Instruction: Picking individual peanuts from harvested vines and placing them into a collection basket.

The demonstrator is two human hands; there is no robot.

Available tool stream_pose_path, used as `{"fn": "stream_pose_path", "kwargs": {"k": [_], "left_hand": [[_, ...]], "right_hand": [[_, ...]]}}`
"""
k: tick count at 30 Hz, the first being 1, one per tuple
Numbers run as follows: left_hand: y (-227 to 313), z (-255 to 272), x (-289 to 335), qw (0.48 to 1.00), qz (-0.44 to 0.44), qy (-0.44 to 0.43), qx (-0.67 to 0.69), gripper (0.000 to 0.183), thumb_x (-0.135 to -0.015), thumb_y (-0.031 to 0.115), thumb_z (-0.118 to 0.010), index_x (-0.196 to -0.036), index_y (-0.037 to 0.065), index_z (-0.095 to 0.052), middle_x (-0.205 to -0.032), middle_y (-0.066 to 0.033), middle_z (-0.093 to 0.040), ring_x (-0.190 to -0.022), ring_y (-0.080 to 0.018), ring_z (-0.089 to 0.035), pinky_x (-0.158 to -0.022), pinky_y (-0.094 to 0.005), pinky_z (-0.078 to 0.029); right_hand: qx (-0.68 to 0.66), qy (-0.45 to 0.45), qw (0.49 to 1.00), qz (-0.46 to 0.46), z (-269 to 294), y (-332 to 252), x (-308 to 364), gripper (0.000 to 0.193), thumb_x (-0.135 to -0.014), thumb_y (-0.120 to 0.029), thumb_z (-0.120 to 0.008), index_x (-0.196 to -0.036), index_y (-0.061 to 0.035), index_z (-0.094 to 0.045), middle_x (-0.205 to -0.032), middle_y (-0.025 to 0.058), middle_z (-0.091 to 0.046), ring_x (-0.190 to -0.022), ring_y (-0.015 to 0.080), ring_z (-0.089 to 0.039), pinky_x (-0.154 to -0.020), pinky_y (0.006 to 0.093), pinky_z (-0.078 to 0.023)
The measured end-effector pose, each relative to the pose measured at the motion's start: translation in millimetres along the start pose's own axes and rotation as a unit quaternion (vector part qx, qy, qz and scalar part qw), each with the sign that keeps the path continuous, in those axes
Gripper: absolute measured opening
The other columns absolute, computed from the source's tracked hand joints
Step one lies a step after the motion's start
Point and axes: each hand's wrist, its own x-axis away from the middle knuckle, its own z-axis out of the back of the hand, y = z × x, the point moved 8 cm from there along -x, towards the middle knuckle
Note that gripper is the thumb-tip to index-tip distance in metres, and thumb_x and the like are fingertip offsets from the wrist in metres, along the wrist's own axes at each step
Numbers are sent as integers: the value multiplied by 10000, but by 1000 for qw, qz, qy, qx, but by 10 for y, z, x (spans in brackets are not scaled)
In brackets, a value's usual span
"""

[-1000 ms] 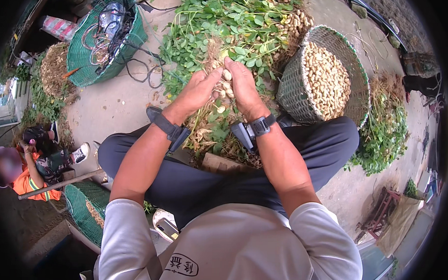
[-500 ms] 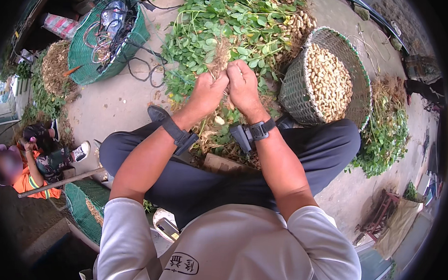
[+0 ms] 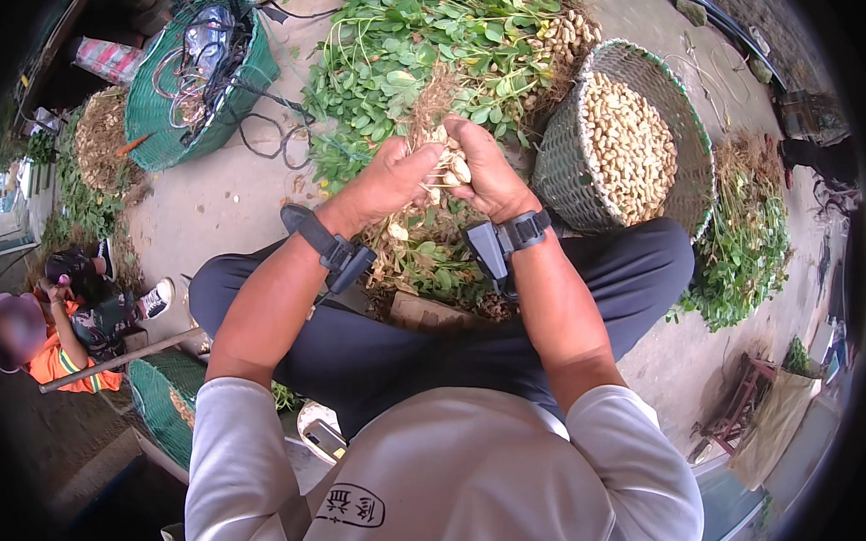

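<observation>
My left hand [image 3: 395,179] is closed on an uprooted peanut plant, its brown stringy roots [image 3: 432,106] standing up above my fingers. A bunch of pale peanuts [image 3: 450,164] shows between my two hands. Around the right side of that bunch curl the fingers of my right hand [image 3: 494,174], its thumb on top; the fingertips are partly hidden. Both wrists carry dark straps with black boxes. Beneath my hands, leafy peanut stems [image 3: 424,261] lie between my legs.
Beyond my hands spreads a heap of green peanut plants [image 3: 382,78]. A woven basket [image 3: 562,170] of peanuts [image 3: 633,144] tilts at the right, beside more plants [image 3: 744,229]. At the left are a green basket [image 3: 171,137] with cables and a seated person [image 3: 63,339] in orange.
My hands have moved apart a little, and the bunch of peanuts now shows between them. My right hand has shifted right. The view has tilted slightly.
</observation>
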Motion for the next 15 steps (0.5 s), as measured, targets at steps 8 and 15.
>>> {"fn": "stream_pose_path", "kwargs": {"k": [8, 15], "left_hand": [[-7, 56, -206, 973, -114, 120, -161, 437, -959, 274, -530, -653, -33, -584, -539, -55, -544, -477, -152, -475, -476, -350, -392], [97, 12, -181, 930, -154, 150, -299, 396, -928, 273, -538, -694, -42, -591, -530, -170, -516, -473, -260, -534, -527, -423, -441]], "right_hand": [[52, 133, 990, 13, 141, -20, -31, 200, -948, -249, -504, -934, -70, -595, -723, 2, -551, -539, 91, -519, -402, 243, -440], [168, 226, 959, 42, 316, 12, -128, 158, -911, -177, -496, -849, -64, -587, -714, 14, -554, -592, 105, -491, -520, 283, -429]]}}
